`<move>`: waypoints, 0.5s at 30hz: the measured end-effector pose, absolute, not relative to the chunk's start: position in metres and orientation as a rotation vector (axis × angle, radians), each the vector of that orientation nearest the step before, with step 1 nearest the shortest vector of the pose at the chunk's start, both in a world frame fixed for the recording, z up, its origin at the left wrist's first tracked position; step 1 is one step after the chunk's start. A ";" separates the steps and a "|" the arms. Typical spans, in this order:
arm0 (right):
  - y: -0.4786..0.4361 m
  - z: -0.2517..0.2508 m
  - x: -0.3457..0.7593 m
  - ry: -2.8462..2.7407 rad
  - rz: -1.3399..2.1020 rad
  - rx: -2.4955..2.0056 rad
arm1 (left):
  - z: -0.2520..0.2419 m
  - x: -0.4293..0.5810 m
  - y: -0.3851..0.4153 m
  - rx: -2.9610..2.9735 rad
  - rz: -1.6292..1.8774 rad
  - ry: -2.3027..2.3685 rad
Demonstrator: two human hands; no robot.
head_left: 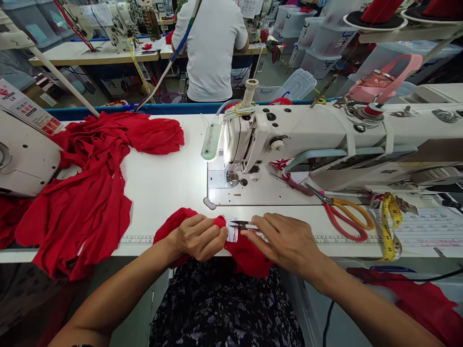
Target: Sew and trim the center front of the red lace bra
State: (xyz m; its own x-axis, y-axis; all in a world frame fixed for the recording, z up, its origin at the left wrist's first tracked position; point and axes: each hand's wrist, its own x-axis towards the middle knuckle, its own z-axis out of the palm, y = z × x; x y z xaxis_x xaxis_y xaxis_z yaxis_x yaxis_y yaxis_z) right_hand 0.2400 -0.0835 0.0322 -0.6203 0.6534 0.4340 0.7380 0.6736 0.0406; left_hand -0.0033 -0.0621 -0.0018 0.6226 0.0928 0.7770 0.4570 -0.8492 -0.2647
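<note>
My left hand (203,237) is closed on a piece of red fabric (249,255) at the table's front edge. A small white patch with red marks (231,233) shows on the fabric, just right of my left fingers. In my right hand (285,243) is a pair of thread snips (243,225), its dark blades pointing left over the white patch. The two blade tips stand slightly apart. Part of the fabric hangs over the edge toward my lap. Beyond both hands is the sewing machine's needle area (231,178).
A heap of red fabric (90,178) covers the table's left side. Orange-handled scissors (347,217), a yellow tape measure (389,226) and a written sheet (430,231) lie to the right. The white sewing machine (307,125) spans the right. Ahead, a person in a white shirt (210,53) sits.
</note>
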 end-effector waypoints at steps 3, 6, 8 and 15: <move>-0.083 0.033 0.242 -2.512 -0.305 -1.084 | -0.002 -0.004 -0.062 -2.397 -1.094 -0.442; -0.081 0.033 0.242 -2.522 -0.307 -1.065 | -0.002 -0.005 -0.062 -2.400 -1.067 -0.450; -0.081 0.033 0.242 -2.524 -0.306 -1.048 | -0.002 -0.005 -0.062 -2.408 -1.072 -0.447; -0.079 0.031 0.241 -2.501 -0.324 -1.056 | -0.002 -0.004 -0.062 -2.409 -1.102 -0.434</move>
